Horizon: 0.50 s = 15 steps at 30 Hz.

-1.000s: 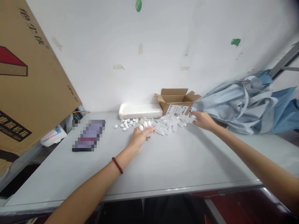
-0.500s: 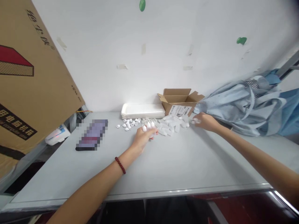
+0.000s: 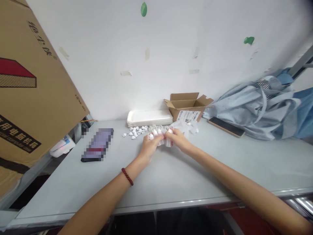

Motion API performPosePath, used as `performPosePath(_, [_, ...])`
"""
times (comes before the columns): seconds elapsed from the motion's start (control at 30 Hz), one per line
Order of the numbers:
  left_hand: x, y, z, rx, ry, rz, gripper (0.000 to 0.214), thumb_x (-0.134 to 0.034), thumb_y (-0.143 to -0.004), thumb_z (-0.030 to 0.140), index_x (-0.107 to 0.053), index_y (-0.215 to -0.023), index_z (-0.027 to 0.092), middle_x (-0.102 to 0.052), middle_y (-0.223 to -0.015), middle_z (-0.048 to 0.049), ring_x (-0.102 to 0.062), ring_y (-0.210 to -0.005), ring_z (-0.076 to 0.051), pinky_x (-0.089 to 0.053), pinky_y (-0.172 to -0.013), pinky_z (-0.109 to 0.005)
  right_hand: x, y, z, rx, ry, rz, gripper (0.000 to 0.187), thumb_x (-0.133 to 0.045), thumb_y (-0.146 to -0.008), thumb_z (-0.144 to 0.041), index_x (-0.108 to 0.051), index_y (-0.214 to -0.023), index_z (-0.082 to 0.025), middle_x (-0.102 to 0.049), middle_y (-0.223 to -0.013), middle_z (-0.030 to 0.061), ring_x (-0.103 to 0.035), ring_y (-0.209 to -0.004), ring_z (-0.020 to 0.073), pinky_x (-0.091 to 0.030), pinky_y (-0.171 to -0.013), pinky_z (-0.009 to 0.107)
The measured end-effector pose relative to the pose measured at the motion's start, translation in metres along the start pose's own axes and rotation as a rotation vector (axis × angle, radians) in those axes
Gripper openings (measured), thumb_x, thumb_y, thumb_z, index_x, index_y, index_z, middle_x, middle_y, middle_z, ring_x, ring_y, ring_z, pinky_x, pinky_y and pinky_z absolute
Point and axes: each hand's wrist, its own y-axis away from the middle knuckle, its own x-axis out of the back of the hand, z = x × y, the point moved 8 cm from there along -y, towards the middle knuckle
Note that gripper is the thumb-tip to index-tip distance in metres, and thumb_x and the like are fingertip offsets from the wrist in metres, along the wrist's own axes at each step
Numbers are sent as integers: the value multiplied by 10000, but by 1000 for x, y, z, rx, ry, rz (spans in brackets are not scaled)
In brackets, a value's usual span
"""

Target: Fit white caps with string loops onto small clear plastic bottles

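Several small translucent dropper bottles with white pointed caps [image 3: 155, 132] stand side by side in my left hand [image 3: 146, 149], whose fingers are closed round them. My right hand [image 3: 180, 140] is closed on one more such bottle [image 3: 168, 142], right beside the left hand's row. The fingertips of both hands nearly meet, and partly hide the bottles. Loose white caps [image 3: 138, 131] lie scattered just left of and behind my left hand. Behind my right hand is a pile of translucent empty-looking bottles [image 3: 187, 128].
A stack of white trays [image 3: 150, 117] and an open cardboard box [image 3: 188, 111] stand against the wall. A phone [image 3: 226, 126] lies right, beside blue-grey cloth [image 3: 259, 104]. At left are a blurred-out flat object [image 3: 99, 143] and a large carton [image 3: 41, 98].
My right hand has moved left from beside the bottle pile to my left hand, bringing a bottle. The phone it covered now shows. My left hand has hardly moved.
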Motion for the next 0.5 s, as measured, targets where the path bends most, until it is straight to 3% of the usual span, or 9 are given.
performPosePath(0.13, [6, 0, 3, 23, 42, 60, 171, -706, -606, 273, -648, -716, 155, -648, -693, 0, -587, -662, -133, -429, -631, -238, -22, 2, 7, -10, -209, 15, 212, -530, -697, -354, -504, -584, -175, -497, -522, -16, -479, -480, 123, -387, -433, 213])
performPosePath(0.33, [-7, 6, 5, 28, -40, -36, 168, -626, -672, 266, -534, -575, 165, -507, -495, 42, -464, -458, -91, -348, -456, -208, -29, 16, 11, -80, -339, -61, 381, -554, -811, -550, -559, -806, -169, -612, -684, 49, -603, -578, 194, -461, -383, 237])
performPosePath(0.5, [-10, 7, 3, -62, -185, -50, 287, -588, -747, 404, -532, -596, 167, -503, -486, 30, -460, -458, -96, -332, -441, -204, -29, 18, 10, -42, -368, -59, 469, -564, -790, -661, -501, -809, -197, -560, -632, 6, -586, -547, 172, -462, -350, 219])
